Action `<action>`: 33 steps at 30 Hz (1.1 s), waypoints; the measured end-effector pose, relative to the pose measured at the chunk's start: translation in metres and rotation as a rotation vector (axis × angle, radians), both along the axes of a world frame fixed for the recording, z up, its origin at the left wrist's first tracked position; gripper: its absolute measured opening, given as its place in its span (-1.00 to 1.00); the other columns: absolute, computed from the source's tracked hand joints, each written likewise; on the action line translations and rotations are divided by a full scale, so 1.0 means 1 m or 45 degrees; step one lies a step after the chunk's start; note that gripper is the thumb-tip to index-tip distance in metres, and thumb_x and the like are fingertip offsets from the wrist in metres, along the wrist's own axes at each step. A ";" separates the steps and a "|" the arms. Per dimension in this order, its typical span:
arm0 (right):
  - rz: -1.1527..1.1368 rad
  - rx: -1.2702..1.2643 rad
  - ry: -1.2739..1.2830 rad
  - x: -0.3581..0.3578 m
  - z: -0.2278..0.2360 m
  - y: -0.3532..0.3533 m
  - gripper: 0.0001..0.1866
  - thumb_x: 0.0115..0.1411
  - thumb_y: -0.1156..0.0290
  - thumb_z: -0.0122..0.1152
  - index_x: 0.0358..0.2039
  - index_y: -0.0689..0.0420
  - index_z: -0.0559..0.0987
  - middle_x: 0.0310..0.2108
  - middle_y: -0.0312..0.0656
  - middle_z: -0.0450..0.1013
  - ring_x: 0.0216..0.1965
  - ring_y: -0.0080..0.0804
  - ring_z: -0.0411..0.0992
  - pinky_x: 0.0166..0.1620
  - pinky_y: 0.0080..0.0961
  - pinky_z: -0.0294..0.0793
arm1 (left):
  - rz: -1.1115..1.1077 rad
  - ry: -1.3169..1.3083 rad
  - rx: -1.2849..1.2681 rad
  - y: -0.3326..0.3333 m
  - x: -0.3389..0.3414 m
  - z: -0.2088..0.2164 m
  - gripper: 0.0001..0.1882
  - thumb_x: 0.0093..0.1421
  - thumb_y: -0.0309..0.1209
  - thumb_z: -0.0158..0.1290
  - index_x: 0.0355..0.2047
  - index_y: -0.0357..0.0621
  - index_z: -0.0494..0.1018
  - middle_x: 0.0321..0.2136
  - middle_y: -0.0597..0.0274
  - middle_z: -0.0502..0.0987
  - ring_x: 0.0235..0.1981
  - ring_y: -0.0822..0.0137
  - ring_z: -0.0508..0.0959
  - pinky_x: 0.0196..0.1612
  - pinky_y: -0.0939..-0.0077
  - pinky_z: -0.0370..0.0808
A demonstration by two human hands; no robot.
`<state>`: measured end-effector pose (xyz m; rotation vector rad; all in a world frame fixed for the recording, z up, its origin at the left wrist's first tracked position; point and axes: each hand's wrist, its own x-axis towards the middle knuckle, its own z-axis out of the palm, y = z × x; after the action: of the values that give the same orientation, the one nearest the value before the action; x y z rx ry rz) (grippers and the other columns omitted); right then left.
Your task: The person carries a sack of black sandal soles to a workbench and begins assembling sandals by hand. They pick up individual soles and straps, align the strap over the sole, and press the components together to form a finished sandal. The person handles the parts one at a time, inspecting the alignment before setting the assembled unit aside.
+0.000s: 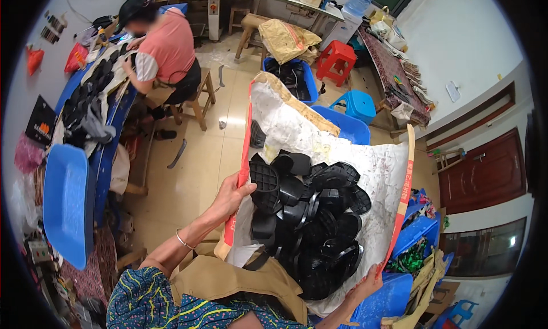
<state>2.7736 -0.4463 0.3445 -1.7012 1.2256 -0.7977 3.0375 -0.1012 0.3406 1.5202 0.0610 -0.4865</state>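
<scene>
Many black moulded shoe pieces (337, 175), some with gridded undersides, lie heaped in a cut-open paper sack (383, 192) with a white inside, mid-frame. I see the wearer's left hand (231, 195) gripping its red-striped left edge, thumb inside, and the right hand (370, 281) closed on the edge at lower right. Upper left, a seated co-worker (169, 46) leans over a blue surface (119, 123); a blue basin (67, 200) stands out at far left.

One sack (379, 178), one left hand (231, 196) and one right hand (368, 283) at its edges, black pieces (337, 176) too many to count.
</scene>
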 end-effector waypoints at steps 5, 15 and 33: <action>-0.206 -0.095 -0.141 0.110 0.007 -0.020 -0.64 0.24 0.34 0.16 -0.07 0.38 0.54 -0.45 -0.35 0.42 -0.56 -0.73 0.16 -0.53 -0.68 0.08 | -0.070 -0.087 -0.089 -0.035 0.138 0.028 -0.82 0.23 -0.35 0.08 -0.32 -0.19 0.36 -0.53 0.52 0.26 -0.54 0.64 0.23 -0.50 0.63 0.24; -0.167 -0.153 -0.118 0.343 0.008 -0.007 -0.75 0.25 0.35 0.16 -0.48 0.27 0.46 -0.58 -0.43 0.21 -0.51 -0.67 0.12 -0.47 -0.55 0.06 | -0.169 -0.065 -0.089 -0.053 0.382 -0.026 -0.71 0.21 -0.41 0.10 -0.10 -0.30 0.45 -0.33 0.35 0.54 -0.37 0.53 0.47 -0.24 0.57 0.44; -0.015 -0.232 -0.273 0.888 0.042 -0.120 -0.67 0.27 0.28 0.13 -0.58 0.20 0.43 -0.63 -0.49 0.15 -0.57 -0.68 0.05 -0.53 -0.56 0.00 | -0.048 -0.366 -0.130 -0.179 0.916 0.027 -0.84 0.20 -0.39 0.12 -0.27 -0.19 0.45 -0.49 0.50 0.41 -0.49 0.61 0.35 -0.38 0.66 0.29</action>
<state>3.6619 -0.5667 0.3861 -1.7020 1.0428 -1.0968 3.9535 -0.2806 0.3673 1.4792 -0.2135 -0.2926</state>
